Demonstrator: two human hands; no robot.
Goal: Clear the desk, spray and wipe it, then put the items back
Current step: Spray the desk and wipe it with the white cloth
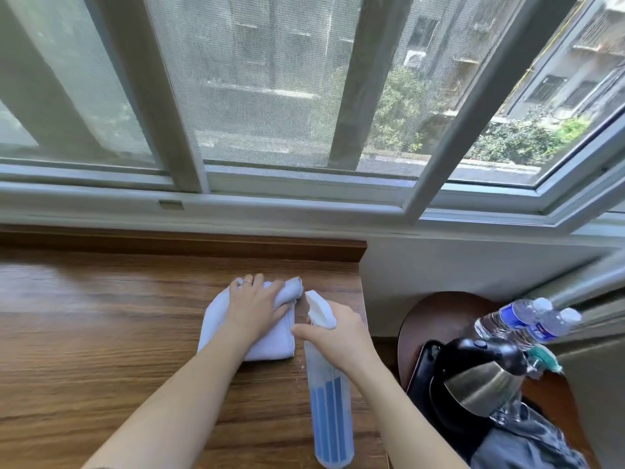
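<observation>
Two bare forearms reach forward from the bottom edge over a wooden desk (101, 333) set under a window (270, 96).

Nearest is a translucent spray bottle (329, 411), held by its neck in the right hand (338, 336). It hangs below the wrist with its base toward the camera; pale blue liquid fills roughly the lower half. Its white spray head (319, 309) sticks out past the knuckles, nozzle pointing away toward the window. The right fingers are curled round the neck, the forefinger extended leftward near the trigger; whether it presses the trigger cannot be told.

Just left of those fingers, the left hand (257, 306) lies palm down on a folded white cloth (243, 336) on the desk. Its fingers are lightly spread and bent over a bunched fold at the cloth's far end. A ring sits on one finger.

Well to the right of the right hand, off the desk, a round wooden seat (439, 316) carries a steel kettle (480, 384) with a black handle and two clear plastic water bottles (521, 319) with blue labels, lying beyond the kettle.
</observation>
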